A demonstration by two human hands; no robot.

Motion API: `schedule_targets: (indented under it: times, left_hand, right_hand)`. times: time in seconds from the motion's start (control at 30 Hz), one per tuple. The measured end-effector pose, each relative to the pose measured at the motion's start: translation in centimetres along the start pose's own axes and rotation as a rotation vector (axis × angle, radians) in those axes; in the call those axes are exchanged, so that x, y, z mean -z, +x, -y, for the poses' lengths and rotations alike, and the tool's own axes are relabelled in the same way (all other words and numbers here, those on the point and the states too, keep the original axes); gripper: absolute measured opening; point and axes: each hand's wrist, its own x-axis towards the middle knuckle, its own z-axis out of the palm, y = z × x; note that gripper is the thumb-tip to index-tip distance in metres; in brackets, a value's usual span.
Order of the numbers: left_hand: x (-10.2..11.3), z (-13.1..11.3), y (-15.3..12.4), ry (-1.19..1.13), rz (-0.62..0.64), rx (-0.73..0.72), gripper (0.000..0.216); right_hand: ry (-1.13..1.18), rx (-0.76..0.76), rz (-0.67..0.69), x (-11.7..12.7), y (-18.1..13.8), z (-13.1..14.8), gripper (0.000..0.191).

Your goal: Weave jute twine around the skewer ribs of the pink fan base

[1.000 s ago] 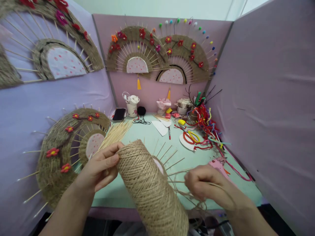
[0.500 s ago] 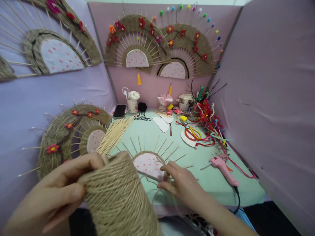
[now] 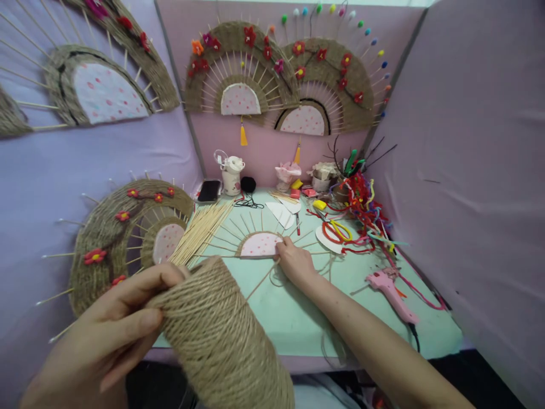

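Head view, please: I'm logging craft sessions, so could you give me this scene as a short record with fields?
Left hand: holds the twine spool by its upper end
Right hand: at the right end of the spotted half-disc
Left of half-disc: stick bundle
Right side of table: pink glue gun
Back wall: two flowered fans
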Motion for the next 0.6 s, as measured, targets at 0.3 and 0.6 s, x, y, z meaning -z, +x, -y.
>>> schedule_targets:
  times: [0.3, 0.6]
  left_hand:
    - [-0.1, 0.5, 4.9, 0.184, -0.034, -0.11, 0.016]
    - [1.4, 1.7, 6.3, 0.199, -0.111, -0.117, 0.017]
  right_hand:
    - [1.093, -0.076, 0.074, 5.5, -3.0, -2.4, 0.048]
    - [0.543, -0.49, -0.447, 13.7, -10.4, -10.1, 0.027]
